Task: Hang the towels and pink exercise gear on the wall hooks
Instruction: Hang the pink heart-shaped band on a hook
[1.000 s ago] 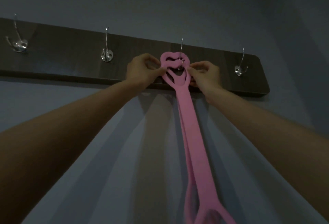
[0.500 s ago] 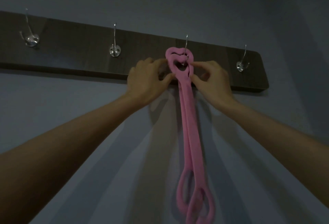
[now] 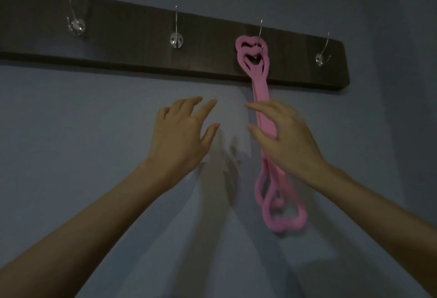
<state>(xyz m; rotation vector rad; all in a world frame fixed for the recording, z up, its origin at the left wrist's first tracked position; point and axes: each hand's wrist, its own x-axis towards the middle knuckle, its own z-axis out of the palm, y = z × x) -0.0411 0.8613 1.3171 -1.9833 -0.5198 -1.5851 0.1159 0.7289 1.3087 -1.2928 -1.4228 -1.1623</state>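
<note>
A pink exercise band (image 3: 261, 91) hangs by its top loops from the third metal hook (image 3: 259, 37) on a dark wooden rack (image 3: 132, 44). Its straps run down the wall to looped handles (image 3: 283, 212) at the bottom. My left hand (image 3: 182, 134) is open, fingers spread, below the rack and left of the band, holding nothing. My right hand (image 3: 286, 141) is open too; it covers the middle of the straps, and whether it touches them is unclear. No towel is in view.
Three bare metal hooks sit on the rack: far left (image 3: 76, 25), second (image 3: 176, 39) and far right (image 3: 322, 57). The blue-grey wall (image 3: 71, 155) fills everything else, with hand shadows on it.
Both hands have let go of the band's top loops and dropped below the rack, fingers spreading. The band stays on the hook and its lower handles swing to the right.
</note>
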